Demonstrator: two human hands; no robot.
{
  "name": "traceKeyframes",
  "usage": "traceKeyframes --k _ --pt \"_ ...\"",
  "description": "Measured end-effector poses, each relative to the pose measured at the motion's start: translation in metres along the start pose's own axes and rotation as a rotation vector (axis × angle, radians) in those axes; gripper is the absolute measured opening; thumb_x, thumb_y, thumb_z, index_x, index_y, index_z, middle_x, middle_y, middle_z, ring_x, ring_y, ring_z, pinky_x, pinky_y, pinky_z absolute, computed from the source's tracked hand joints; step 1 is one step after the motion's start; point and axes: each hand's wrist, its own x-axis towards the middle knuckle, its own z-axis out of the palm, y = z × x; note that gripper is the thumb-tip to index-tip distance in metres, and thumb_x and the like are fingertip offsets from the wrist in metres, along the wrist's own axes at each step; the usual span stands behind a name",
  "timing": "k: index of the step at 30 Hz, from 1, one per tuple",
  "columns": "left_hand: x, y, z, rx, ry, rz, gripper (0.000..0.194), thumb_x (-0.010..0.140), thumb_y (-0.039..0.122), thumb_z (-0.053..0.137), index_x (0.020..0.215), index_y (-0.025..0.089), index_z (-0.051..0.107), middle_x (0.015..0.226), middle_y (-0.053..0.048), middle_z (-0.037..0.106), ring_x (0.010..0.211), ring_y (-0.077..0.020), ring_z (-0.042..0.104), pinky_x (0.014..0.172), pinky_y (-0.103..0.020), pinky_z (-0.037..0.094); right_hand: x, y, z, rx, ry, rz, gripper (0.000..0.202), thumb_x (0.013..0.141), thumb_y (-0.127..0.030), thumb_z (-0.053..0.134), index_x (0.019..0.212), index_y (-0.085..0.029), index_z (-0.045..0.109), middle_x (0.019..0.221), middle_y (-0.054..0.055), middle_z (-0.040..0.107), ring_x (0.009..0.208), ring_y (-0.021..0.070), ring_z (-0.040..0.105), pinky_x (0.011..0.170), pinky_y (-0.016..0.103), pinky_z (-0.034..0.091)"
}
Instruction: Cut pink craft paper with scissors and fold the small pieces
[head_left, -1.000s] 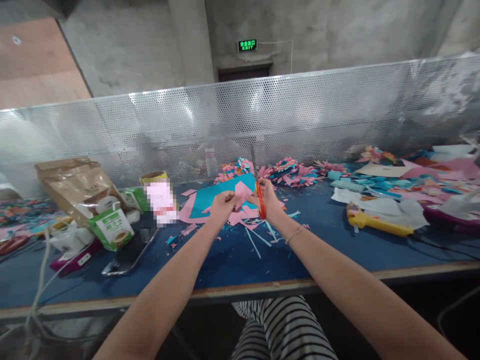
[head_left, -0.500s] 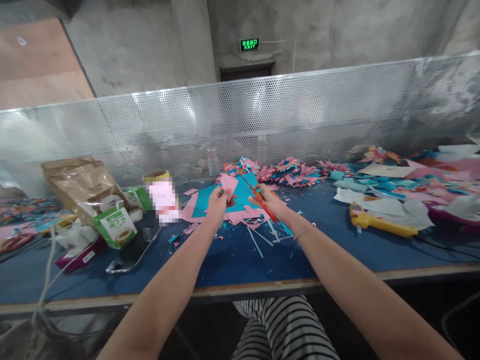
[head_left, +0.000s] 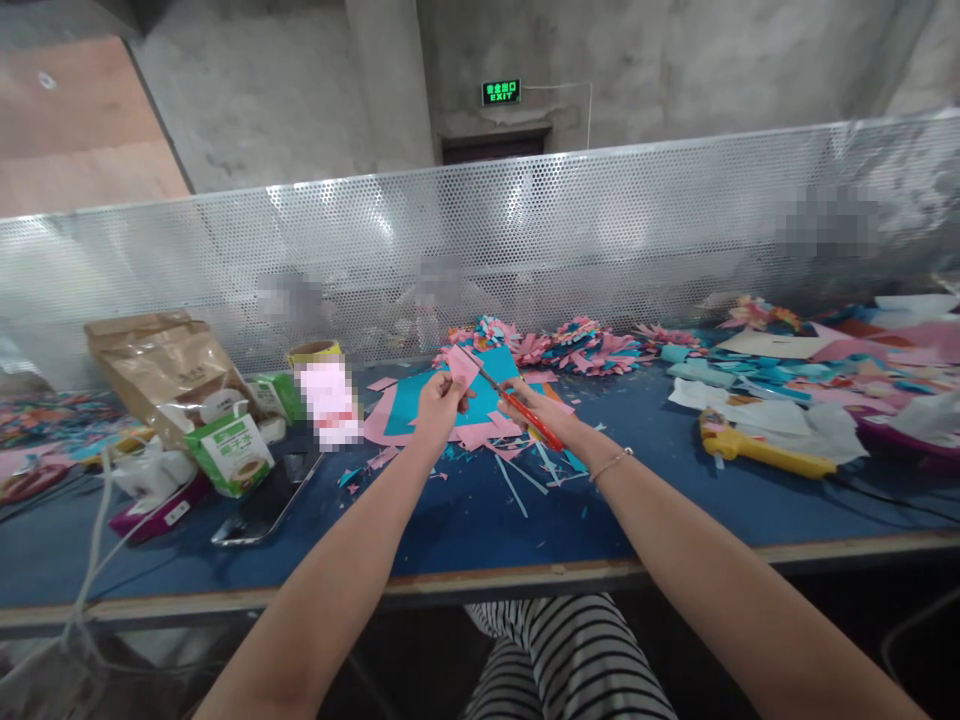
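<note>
Between the thumb and fingers of my left hand [head_left: 442, 402] is a small piece of pink paper [head_left: 463, 366], held upright above the table. My right hand [head_left: 544, 408] is closed around the red handles of a pair of scissors [head_left: 538, 420]. The scissor blades point up and left, and their tips lie at the upper part of the pink piece. I cannot tell whether they are cutting into it. Below both hands lie a blue paper sheet [head_left: 412, 398] and larger pink paper [head_left: 377, 418], with scraps and thin strips [head_left: 512, 487] scattered in front.
Fringed paper flowers [head_left: 585, 345] line the back by a perforated metal screen [head_left: 337, 240]. On the right lies a yellow glue gun [head_left: 765, 447] beside white sheets. To the left are a phone [head_left: 266, 505], a green-white box [head_left: 231, 455] and a brown paper bag [head_left: 161, 365].
The scissors have shifted left, bringing their blades onto the pink piece. My right hand has moved slightly with them, while my left hand stays almost in place.
</note>
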Motion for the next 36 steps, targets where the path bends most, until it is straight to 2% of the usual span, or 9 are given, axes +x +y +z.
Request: traceKeyframes --k 19,25,31,36 --pt "0.0005 0.004 0.0005 0.022 0.008 -0.002 0.021 0.07 0.034 0.053 0.063 0.016 0.048 0.052 0.001 0.055 0.04 -0.0058 0.042 0.04 -0.019 0.032 0.001 0.004 -0.0017 -0.021 -0.047 0.011 0.035 0.073 -0.049 0.047 0.093 -0.022 0.039 0.055 -0.007 0.032 0.046 0.0066 0.031 0.046 0.022 0.028" --pt "0.0012 0.0008 -0.0006 0.014 0.004 0.006 0.02 0.071 0.033 0.052 0.062 0.016 0.049 0.052 0.001 0.054 0.04 -0.0055 0.042 0.041 -0.019 0.033 -0.0013 0.0017 -0.0003 0.05 -0.039 0.029 0.032 0.071 -0.047 0.05 0.09 -0.023 0.041 0.055 -0.007 0.034 0.045 0.0066 0.032 0.044 0.022 0.026" --pt "0.0017 -0.0015 0.0004 -0.133 -0.022 -0.05 0.02 0.068 0.033 0.055 0.061 0.015 0.048 0.051 0.002 0.051 0.04 -0.0044 0.039 0.04 -0.018 0.03 -0.0002 0.0039 0.0033 0.177 -0.077 0.013 0.03 0.072 -0.048 0.049 0.084 -0.023 0.039 0.061 -0.005 0.036 0.046 0.0065 0.034 0.043 0.021 0.028" --pt "0.001 0.0031 0.0008 -0.179 -0.015 -0.105 0.021 0.066 0.033 0.057 0.06 0.016 0.047 0.051 0.002 0.051 0.039 -0.0037 0.038 0.04 -0.018 0.029 -0.0025 0.0006 0.0015 0.038 -0.019 -0.037 0.032 0.072 -0.049 0.048 0.086 -0.022 0.041 0.059 -0.006 0.036 0.046 0.007 0.034 0.044 0.021 0.028"
